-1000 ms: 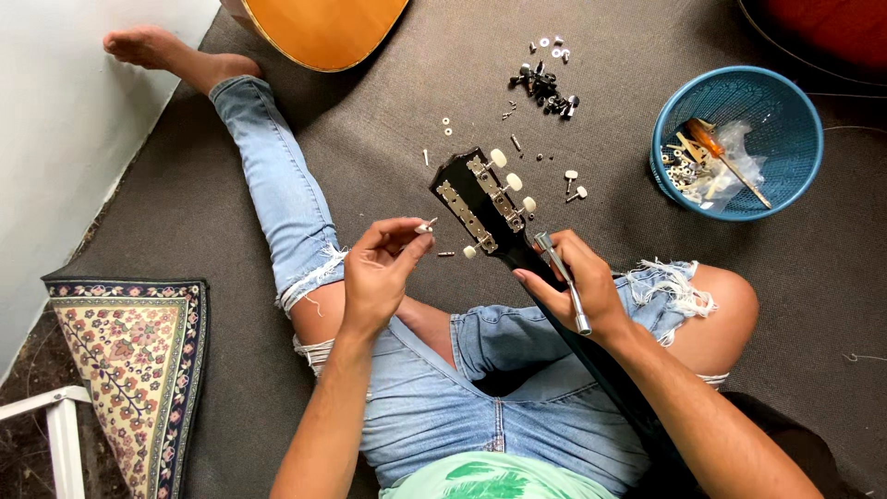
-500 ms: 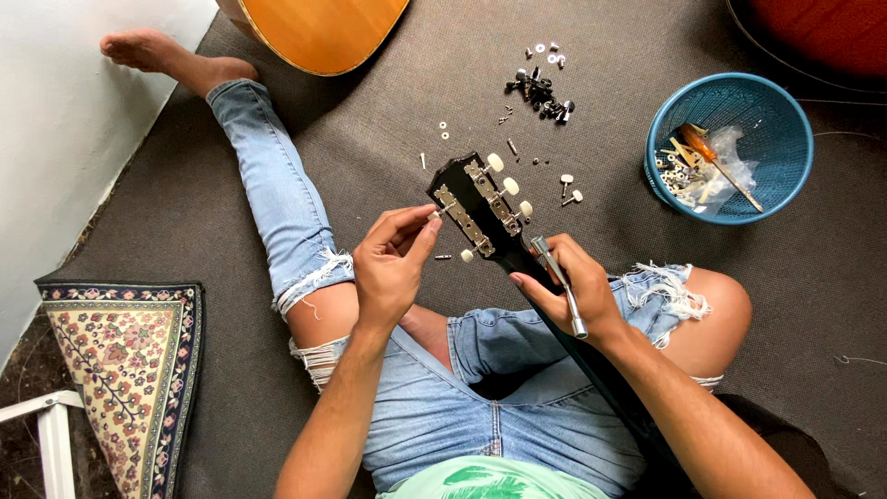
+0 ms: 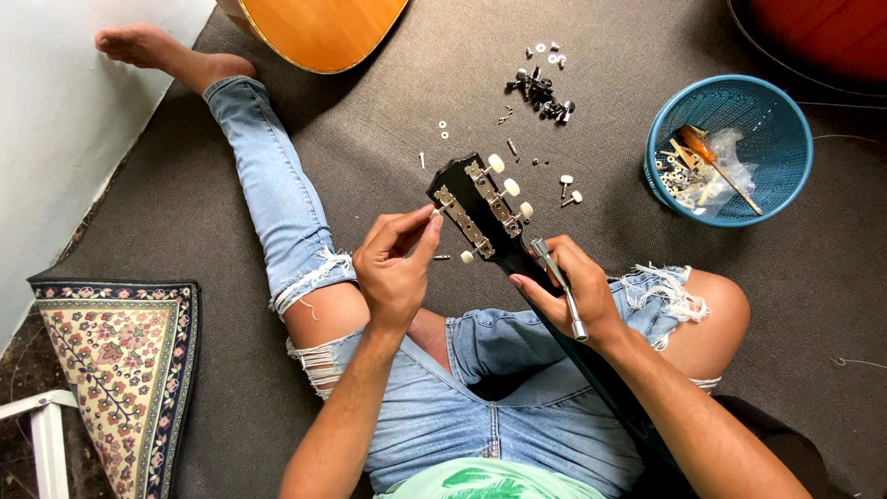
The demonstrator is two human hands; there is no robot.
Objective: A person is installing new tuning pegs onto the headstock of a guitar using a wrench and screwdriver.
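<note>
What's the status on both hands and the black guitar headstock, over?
Left hand pinching at the black guitar headstock, tuner side. Right hand gripping the neck, holding a slim silver metal tool. Loose small screws on the carpet beyond, nothing blocking.

- One view only, from a camera worn on the person's head, looking almost straight down over their own lap and forearms onto the dark grey carpeted floor [image 3: 388, 102].
- It sits close — the left hand [image 3: 393, 268] and right hand [image 3: 573, 291] fill the middle, at the black guitar headstock [image 3: 480, 208].
- The top edge reaches the round blue plastic basket [image 3: 785, 176] and an orange-brown wooden guitar body [image 3: 323, 28]; the left edge takes in a white wall [image 3: 55, 120] and a patterned floral rug [image 3: 120, 370].
</note>
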